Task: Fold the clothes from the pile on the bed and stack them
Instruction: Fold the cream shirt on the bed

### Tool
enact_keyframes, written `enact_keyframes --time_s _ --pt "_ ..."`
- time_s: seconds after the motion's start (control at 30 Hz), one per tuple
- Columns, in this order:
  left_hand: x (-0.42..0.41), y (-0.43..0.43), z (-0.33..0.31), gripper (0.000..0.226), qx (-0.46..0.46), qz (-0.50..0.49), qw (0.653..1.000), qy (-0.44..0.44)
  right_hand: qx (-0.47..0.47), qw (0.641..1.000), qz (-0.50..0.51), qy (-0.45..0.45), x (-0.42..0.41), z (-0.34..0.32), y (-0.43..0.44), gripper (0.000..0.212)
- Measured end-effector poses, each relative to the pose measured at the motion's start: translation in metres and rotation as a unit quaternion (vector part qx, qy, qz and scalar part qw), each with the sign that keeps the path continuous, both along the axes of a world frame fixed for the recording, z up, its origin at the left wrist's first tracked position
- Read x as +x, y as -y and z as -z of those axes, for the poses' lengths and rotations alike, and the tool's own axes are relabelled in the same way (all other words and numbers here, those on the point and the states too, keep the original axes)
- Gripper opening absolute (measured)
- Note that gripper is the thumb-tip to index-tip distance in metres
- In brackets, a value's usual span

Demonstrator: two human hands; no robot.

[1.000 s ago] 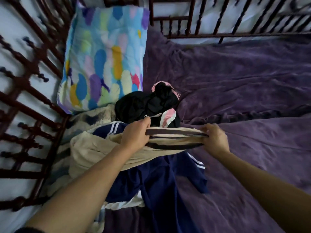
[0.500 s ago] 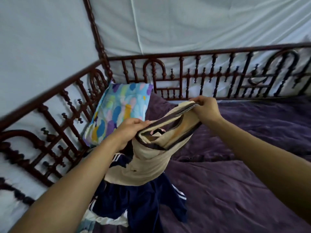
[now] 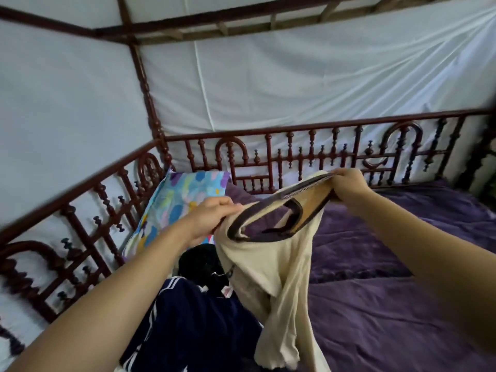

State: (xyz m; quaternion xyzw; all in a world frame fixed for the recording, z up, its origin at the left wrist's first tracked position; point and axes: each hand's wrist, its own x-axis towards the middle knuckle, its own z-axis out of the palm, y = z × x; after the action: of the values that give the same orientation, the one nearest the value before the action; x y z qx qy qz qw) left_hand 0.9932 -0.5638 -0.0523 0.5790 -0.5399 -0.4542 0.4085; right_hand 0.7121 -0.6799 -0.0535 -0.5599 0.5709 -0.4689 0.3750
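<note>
Pillow: a patterned pillow (image 3: 177, 200) leans in the bed's far left corner.
Left hand: your left hand (image 3: 212, 218) pinches the beige top's dark-trimmed neckline.
Pile: a black garment (image 3: 200, 264) and a navy striped garment (image 3: 193, 318) lie by the bed's left edge.
Beige top: the beige top (image 3: 268, 267) hangs in the air between your hands, over the pile.
Right hand: your right hand (image 3: 349, 183) grips the neckline's other side, higher up.
Cover: a purple bedspread (image 3: 402, 304).
</note>
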Motion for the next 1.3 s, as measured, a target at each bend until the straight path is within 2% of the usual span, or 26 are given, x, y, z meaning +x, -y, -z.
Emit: enact_keyframes --time_s 0.07,0.1,0.2,0.27,0.37,0.43,0.47,0.53,0.6,0.7,0.73,0.8,0.87,0.9,0.97,1.03,1.1,1.17,1.23,1.27,1.3 --pt "-0.007 -0.004 0.008 0.04 0.072 0.072 0.995 -0.021 0.001 0.999 -0.015 0.042 0.004 -0.013 -0.004 0.033" --pt "-0.008 -0.003 0.012 0.04 0.083 0.078 0.993 -0.027 -0.009 0.999 -0.022 0.044 0.007 -0.018 -0.007 0.033" --pt "-0.001 0.002 0.012 0.011 0.024 0.012 0.999 -0.017 -0.06 0.998 -0.027 0.011 0.011 -0.031 -0.013 0.034" --pt "0.012 0.006 0.008 0.02 0.024 0.009 1.0 -0.01 -0.087 0.995 -0.013 -0.039 0.009 -0.034 -0.014 0.025" --pt "0.025 0.003 0.003 0.026 0.113 0.161 0.979 0.06 -0.115 0.98 0.026 -0.163 0.007 -0.036 -0.015 0.014" --pt "0.023 0.005 0.007 0.029 0.171 0.217 0.958 0.075 -0.118 0.974 0.023 -0.19 0.014 -0.039 -0.02 0.021" --pt "0.019 0.009 0.012 0.028 0.169 0.204 0.959 0.099 -0.117 0.977 0.003 -0.179 0.019 -0.041 -0.023 0.026" --pt "0.01 0.021 0.025 0.031 0.096 0.131 0.968 0.192 -0.109 0.985 -0.048 -0.124 0.03 -0.045 -0.031 0.03" --pt "0.0 0.032 0.039 0.055 0.009 0.08 0.964 0.254 -0.093 0.991 -0.072 -0.065 0.038 -0.05 -0.037 0.025" --pt "-0.027 0.038 0.051 0.094 -0.029 0.099 0.97 0.219 -0.043 0.996 -0.071 0.038 0.041 -0.059 -0.041 0.03" --pt "-0.037 0.041 0.052 0.092 -0.042 0.091 0.975 0.199 -0.023 0.994 -0.077 0.072 0.04 -0.061 -0.042 0.03" --pt "-0.052 0.052 0.055 0.055 -0.091 0.043 0.978 0.181 0.006 0.989 -0.077 0.126 0.038 -0.065 -0.043 0.026" --pt "-0.056 0.062 0.054 0.011 -0.127 -0.013 0.963 0.237 0.021 0.985 -0.052 0.164 0.033 -0.068 -0.044 0.02" --pt "-0.053 0.066 0.052 0.008 -0.134 -0.036 0.954 0.265 0.025 0.983 -0.037 0.176 0.028 -0.068 -0.043 0.018" --pt "-0.046 0.072 0.051 0.012 -0.144 -0.072 0.95 0.267 0.036 0.979 -0.006 0.2 0.017 -0.068 -0.043 0.019" --pt "-0.041 0.074 0.047 0.013 -0.141 -0.104 0.97 0.169 0.055 0.976 0.02 0.208 0.006 -0.067 -0.043 0.02" --pt "-0.036 0.072 0.036 0.011 -0.112 -0.137 0.983 0.048 0.067 0.983 0.058 0.159 -0.005 -0.064 -0.041 0.02" --pt "-0.029 0.066 0.023 0.012 -0.114 -0.111 0.987 0.011 0.075 0.988 0.077 0.112 -0.019 -0.06 -0.039 0.023" --pt "-0.018 0.053 0.007 0.022 -0.135 -0.013 0.989 0.058 0.099 0.984 0.049 0.142 -0.035 -0.053 -0.037 0.022" --pt "-0.013 0.047 0.001 0.031 -0.155 0.039 0.978 0.132 0.116 0.981 0.027 0.156 -0.04 -0.05 -0.037 0.02" --pt "-0.009 0.042 -0.003 0.035 -0.181 0.077 0.952 0.235 0.134 0.979 0.007 0.154 -0.043 -0.046 -0.038 0.019"
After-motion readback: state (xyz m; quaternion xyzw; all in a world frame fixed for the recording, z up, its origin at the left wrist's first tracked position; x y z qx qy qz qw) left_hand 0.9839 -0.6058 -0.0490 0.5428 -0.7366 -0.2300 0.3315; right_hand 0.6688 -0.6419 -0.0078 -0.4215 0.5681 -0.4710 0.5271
